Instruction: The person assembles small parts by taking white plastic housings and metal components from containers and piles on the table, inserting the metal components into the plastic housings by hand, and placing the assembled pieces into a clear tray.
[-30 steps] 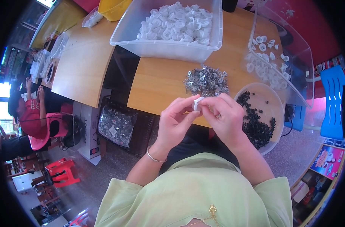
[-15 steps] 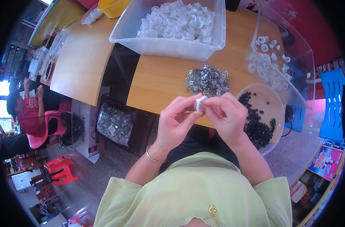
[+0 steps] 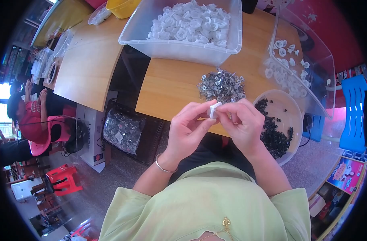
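Note:
Between my two hands, above the table's front edge, is a small white plastic ring-shaped part (image 3: 213, 109). My left hand (image 3: 189, 126) pinches it between thumb and fingers from the left. From the right, the thumb and index finger of my right hand (image 3: 243, 122) close on its other side; whether they hold a further small piece is hidden. Just beyond my fingers lies a heap of small shiny metal pieces (image 3: 221, 85). Right of my right hand is a round clear bowl (image 3: 298, 120) with small black parts (image 3: 276, 138) in it.
A large clear bin (image 3: 179, 50) of white plastic parts (image 3: 191, 24) stands at the back. Another clear bin (image 3: 332, 80) with similar parts is at the right. Left, below the table, sits a bag of metal pieces (image 3: 121, 130). A person in red (image 3: 32, 124) sits far left.
Both hands hold nearly the same pose around the white part. The view has shifted very slightly. At far left, the other person's hands have moved a little.

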